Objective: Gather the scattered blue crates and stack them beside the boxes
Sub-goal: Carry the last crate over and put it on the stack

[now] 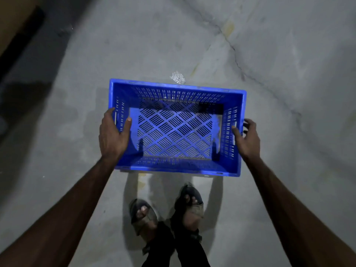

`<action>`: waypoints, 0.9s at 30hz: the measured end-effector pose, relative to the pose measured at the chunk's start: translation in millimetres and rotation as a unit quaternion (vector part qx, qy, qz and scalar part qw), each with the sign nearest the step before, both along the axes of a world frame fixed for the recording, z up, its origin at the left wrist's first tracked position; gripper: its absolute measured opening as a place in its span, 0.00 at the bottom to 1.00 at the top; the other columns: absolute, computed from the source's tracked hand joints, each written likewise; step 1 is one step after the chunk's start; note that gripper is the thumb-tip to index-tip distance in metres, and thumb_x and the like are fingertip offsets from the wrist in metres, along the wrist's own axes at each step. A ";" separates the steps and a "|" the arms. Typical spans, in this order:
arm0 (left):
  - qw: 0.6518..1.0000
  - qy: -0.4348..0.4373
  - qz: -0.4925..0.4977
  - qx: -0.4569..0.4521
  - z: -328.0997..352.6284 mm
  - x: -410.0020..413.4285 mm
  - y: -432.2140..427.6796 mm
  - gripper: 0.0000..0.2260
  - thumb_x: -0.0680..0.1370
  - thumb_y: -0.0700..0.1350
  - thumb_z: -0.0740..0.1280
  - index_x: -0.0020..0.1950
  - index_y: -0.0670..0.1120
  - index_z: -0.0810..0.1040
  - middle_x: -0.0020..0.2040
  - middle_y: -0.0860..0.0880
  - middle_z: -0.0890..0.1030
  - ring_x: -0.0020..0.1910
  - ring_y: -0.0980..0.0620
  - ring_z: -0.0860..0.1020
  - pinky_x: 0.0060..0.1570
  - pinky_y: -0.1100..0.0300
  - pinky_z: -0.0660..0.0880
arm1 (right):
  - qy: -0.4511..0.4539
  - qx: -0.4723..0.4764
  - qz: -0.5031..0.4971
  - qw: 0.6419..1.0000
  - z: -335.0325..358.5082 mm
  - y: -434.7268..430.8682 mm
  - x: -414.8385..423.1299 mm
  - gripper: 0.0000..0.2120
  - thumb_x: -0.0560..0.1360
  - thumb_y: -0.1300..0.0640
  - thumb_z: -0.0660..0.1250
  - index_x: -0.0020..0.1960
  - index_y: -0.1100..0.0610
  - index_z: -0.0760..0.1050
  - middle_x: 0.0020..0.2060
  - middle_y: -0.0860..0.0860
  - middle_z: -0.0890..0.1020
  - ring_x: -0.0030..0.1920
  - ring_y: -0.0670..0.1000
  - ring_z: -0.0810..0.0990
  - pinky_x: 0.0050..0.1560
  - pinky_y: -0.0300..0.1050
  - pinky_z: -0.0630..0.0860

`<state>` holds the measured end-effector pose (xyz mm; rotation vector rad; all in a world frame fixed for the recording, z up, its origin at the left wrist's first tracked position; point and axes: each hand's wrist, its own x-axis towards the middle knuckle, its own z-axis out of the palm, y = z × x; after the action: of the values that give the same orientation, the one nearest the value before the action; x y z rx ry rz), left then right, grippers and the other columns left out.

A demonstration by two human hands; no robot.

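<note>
The left hand (113,133) grips the left short wall of a single blue plastic crate (177,86): its thumb hooks over the rim and lies against the inside of the wall, and its fingers wrap round the outside. The right hand (247,138) holds the opposite short wall in the same manner, thumb inside by the handle slot and fingers curled on the outer face. Both hands are thus closed on the one crate, one at each end, with two bare forearms reaching in from the bottom corners of the view.

The crate sits level between the hands, open side up, in front of the person and just beyond the feet. Its four walls are pierced with rows of small slots, and its base is a lattice of slotted diamonds through which the floor shows. Its shadow falls on the floor at the near edge, towards the feet.

Below the crate are two feet in open-toed sandals, the left sandal (143,216) slightly nearer than the right sandal (190,205), with dark trouser legs behind them.

The grey concrete floor (77,105) carries one long crack (237,60) on the right and one crumpled, shiny scrap (177,77) just past the crate's far rim. One brown surface (11,18) fills the top left corner; what it is cannot be told.
</note>
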<state>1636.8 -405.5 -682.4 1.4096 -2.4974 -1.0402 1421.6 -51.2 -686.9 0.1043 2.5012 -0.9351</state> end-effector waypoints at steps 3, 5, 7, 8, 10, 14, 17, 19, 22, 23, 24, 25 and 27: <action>0.999 -0.045 0.013 -0.017 -25.0 -5.7 -21.9 0.28 0.79 0.58 0.64 0.77 0.48 0.67 0.70 0.41 0.74 0.67 0.38 0.73 0.65 0.44 0.71 | -0.017 -0.001 -0.016 1.000 -21.0 -12.4 -17.2 0.27 0.82 0.40 0.63 0.75 0.52 0.63 0.58 0.50 0.78 0.56 0.55 0.80 0.56 0.46 0.71; 0.999 -0.042 0.020 -0.026 -37.9 -4.7 -30.6 0.25 0.82 0.55 0.63 0.77 0.49 0.67 0.71 0.39 0.73 0.68 0.37 0.73 0.65 0.45 0.70 | -0.047 -0.001 -0.057 0.997 -32.8 -18.3 -17.1 0.30 0.82 0.35 0.57 0.76 0.51 0.60 0.61 0.57 0.79 0.60 0.60 0.80 0.61 0.50 0.73; 1.000 -0.010 0.011 -0.018 -43.6 -6.5 -34.0 0.23 0.84 0.55 0.60 0.78 0.48 0.67 0.70 0.39 0.75 0.68 0.40 0.73 0.66 0.53 0.68 | -0.031 0.004 -0.057 0.998 -41.5 -20.5 -13.2 0.29 0.82 0.34 0.54 0.75 0.51 0.61 0.65 0.60 0.79 0.62 0.61 0.79 0.62 0.53 0.73; 1.000 0.005 0.006 -0.006 -45.2 -8.2 -35.0 0.23 0.85 0.55 0.59 0.78 0.48 0.67 0.70 0.41 0.76 0.69 0.43 0.73 0.65 0.59 0.67 | -0.013 0.005 -0.051 0.999 -44.5 -20.9 -11.4 0.28 0.82 0.34 0.53 0.74 0.51 0.63 0.65 0.59 0.79 0.62 0.61 0.79 0.61 0.52 0.72; 1.000 0.026 0.004 0.015 -46.9 -11.0 -36.3 0.23 0.85 0.55 0.57 0.79 0.49 0.66 0.72 0.45 0.75 0.70 0.47 0.73 0.64 0.66 0.63 | 0.023 0.003 -0.047 0.999 -46.7 -20.1 -9.8 0.25 0.84 0.37 0.51 0.73 0.52 0.64 0.66 0.58 0.79 0.63 0.60 0.79 0.60 0.50 0.71; 0.998 0.043 -0.006 0.036 -43.6 -7.1 -35.0 0.23 0.86 0.58 0.53 0.81 0.54 0.63 0.75 0.52 0.72 0.73 0.51 0.71 0.66 0.65 0.62 | 0.098 -0.017 -0.037 0.994 -52.1 -13.4 -1.9 0.24 0.85 0.41 0.49 0.74 0.51 0.66 0.63 0.55 0.81 0.62 0.58 0.79 0.58 0.46 0.71; 0.999 0.024 -0.007 0.044 -46.3 0.1 -39.8 0.23 0.86 0.61 0.50 0.81 0.62 0.59 0.73 0.52 0.75 0.68 0.46 0.76 0.67 0.57 0.69 | 0.085 -0.021 -0.031 0.996 -57.7 -6.7 -2.2 0.22 0.84 0.37 0.47 0.78 0.35 0.56 0.54 0.54 0.84 0.50 0.61 0.83 0.58 0.56 0.78; 0.998 0.006 0.002 0.067 -49.2 5.5 -44.6 0.22 0.85 0.64 0.49 0.80 0.69 0.54 0.61 0.46 0.82 0.52 0.41 0.84 0.59 0.47 0.79 | 0.075 -0.016 0.012 0.997 -63.2 0.3 -8.6 0.23 0.83 0.34 0.47 0.77 0.27 0.49 0.58 0.54 0.83 0.45 0.63 0.84 0.54 0.62 0.80; 0.996 -0.007 -0.003 0.087 -49.6 9.6 -45.7 0.22 0.85 0.63 0.49 0.79 0.73 0.50 0.46 0.48 0.83 0.34 0.49 0.84 0.47 0.53 0.83 | 0.085 -0.015 0.058 0.995 -70.7 9.0 -16.2 0.24 0.82 0.31 0.46 0.76 0.24 0.46 0.68 0.53 0.79 0.48 0.65 0.84 0.53 0.67 0.80; 0.996 -0.006 0.001 0.090 -50.9 9.1 -45.2 0.22 0.85 0.63 0.49 0.79 0.73 0.50 0.45 0.48 0.82 0.34 0.50 0.83 0.46 0.55 0.82 | 0.091 -0.012 0.063 0.994 -70.0 9.1 -15.7 0.24 0.82 0.31 0.47 0.77 0.24 0.46 0.68 0.53 0.78 0.48 0.65 0.84 0.53 0.67 0.80; 0.996 -0.003 0.007 0.094 -51.2 7.5 -44.4 0.22 0.85 0.63 0.49 0.79 0.73 0.50 0.45 0.48 0.83 0.35 0.51 0.83 0.46 0.55 0.81 | 0.097 -0.006 0.065 0.993 -68.1 7.9 -14.2 0.24 0.83 0.32 0.47 0.77 0.25 0.46 0.68 0.50 0.79 0.48 0.63 0.84 0.53 0.66 0.80; 0.995 0.002 0.012 0.096 -54.1 7.1 -44.9 0.21 0.85 0.64 0.49 0.78 0.74 0.51 0.46 0.49 0.83 0.37 0.51 0.82 0.47 0.54 0.82 | 0.104 -0.003 0.068 0.992 -65.4 5.2 -11.7 0.24 0.84 0.34 0.47 0.78 0.27 0.46 0.68 0.44 0.78 0.48 0.62 0.84 0.54 0.65 0.79; 0.995 0.018 0.019 0.094 -56.6 6.5 -46.1 0.21 0.85 0.64 0.49 0.78 0.74 0.52 0.48 0.53 0.83 0.38 0.52 0.82 0.49 0.51 0.82 | 0.115 -0.014 0.074 0.991 -60.5 1.0 -8.6 0.24 0.85 0.38 0.47 0.81 0.33 0.48 0.69 0.28 0.71 0.50 0.59 0.83 0.56 0.58 0.78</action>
<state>1643.3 -451.6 -739.0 1.4649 -2.3925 -1.3098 1413.1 -50.2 -747.4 -0.2074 2.6590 -0.9679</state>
